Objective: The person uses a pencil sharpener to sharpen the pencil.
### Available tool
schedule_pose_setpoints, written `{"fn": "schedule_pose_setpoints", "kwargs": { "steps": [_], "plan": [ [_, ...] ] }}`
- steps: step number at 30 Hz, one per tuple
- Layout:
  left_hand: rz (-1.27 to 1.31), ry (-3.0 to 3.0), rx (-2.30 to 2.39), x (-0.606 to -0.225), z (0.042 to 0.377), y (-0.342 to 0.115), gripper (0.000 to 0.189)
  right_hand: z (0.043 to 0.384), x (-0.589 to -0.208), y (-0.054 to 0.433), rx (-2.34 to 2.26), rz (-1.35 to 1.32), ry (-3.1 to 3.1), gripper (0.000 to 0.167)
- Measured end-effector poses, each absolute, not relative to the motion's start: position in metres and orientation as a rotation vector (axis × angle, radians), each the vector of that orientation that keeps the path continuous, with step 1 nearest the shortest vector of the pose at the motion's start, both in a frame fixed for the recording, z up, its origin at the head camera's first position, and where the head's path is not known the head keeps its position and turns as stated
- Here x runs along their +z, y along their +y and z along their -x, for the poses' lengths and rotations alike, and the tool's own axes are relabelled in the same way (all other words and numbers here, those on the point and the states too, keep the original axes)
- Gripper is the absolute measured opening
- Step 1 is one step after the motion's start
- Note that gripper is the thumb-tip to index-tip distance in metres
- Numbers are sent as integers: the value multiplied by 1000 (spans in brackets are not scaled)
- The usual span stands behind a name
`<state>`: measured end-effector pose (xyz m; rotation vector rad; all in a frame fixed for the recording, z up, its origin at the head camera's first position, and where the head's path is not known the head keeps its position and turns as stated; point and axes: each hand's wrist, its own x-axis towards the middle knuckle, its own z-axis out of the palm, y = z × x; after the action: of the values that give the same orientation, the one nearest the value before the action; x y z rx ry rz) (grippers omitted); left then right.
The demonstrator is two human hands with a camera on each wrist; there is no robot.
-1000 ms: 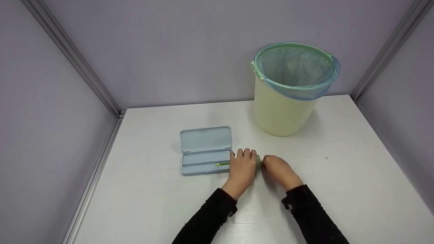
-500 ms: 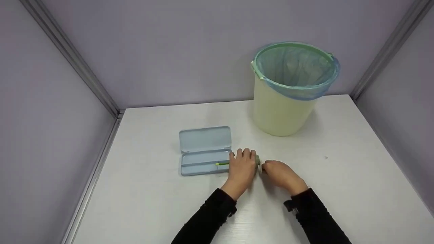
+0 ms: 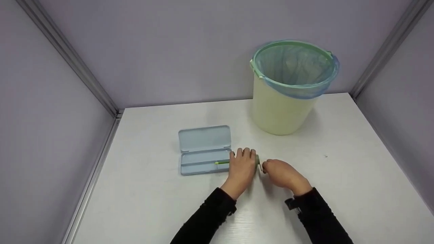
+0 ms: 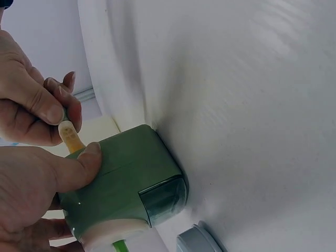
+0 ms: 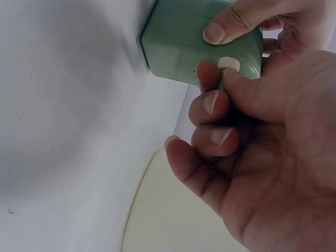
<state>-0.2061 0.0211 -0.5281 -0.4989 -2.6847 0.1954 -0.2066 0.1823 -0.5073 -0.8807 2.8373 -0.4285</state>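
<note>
A green crank pencil sharpener stands on the white table, mostly hidden under my left hand in the head view. That hand grips its body, thumb along one side and fingers over the other. A green pencil sticks out of the sharpener's left end, above the pencil case. On the opposite end is a cream crank arm; my right hand pinches its small knob between thumb and index finger. The knob is mostly covered by those fingertips. In the sharpener's side sits a dark see-through shavings drawer.
A light-blue pencil case lies with its lid raised, left of the hands. Behind them to the right stands a pale-yellow bin with a blue bag liner. A tiny dark speck lies on the right of the table.
My right hand has shifted slightly right and down with the crank, and the crank arm now shows at a different angle. The left hand stays on the sharpener; the pencil looks nearly unmoved.
</note>
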Motion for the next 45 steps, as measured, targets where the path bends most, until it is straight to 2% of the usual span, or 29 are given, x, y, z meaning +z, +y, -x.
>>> {"fn": "schedule_pose_setpoints", "kwargs": {
  "steps": [25,45],
  "plan": [
    [597,-2636,234,-530,207,18,24,215,-489,185,-430,863,2913,11],
    [638,-2626,217,-535,208,17,25,230,-494,186,-395,963,3075,4]
  ]
}}
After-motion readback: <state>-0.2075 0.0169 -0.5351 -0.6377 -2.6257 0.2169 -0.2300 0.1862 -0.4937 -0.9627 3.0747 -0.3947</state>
